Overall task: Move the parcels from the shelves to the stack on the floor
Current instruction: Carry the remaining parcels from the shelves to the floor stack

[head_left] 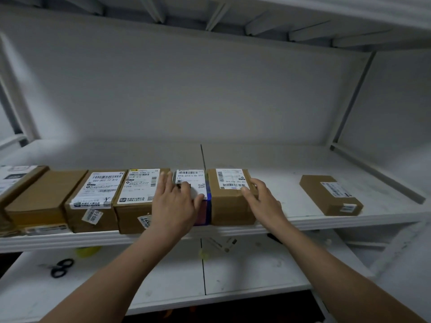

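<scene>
We saw brown cardboard parcels [229, 207] bearing white labels [98, 190] with black barcodes [106, 177], one narrow box [204, 213] blue and purple, a white shelf [279, 178], and black scissors [61, 268].

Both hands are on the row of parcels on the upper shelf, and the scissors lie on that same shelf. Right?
Not quite. The head view shows the scissors on the lower shelf instead. The left hand and right hand do touch the row of parcels on the upper shelf.
</scene>
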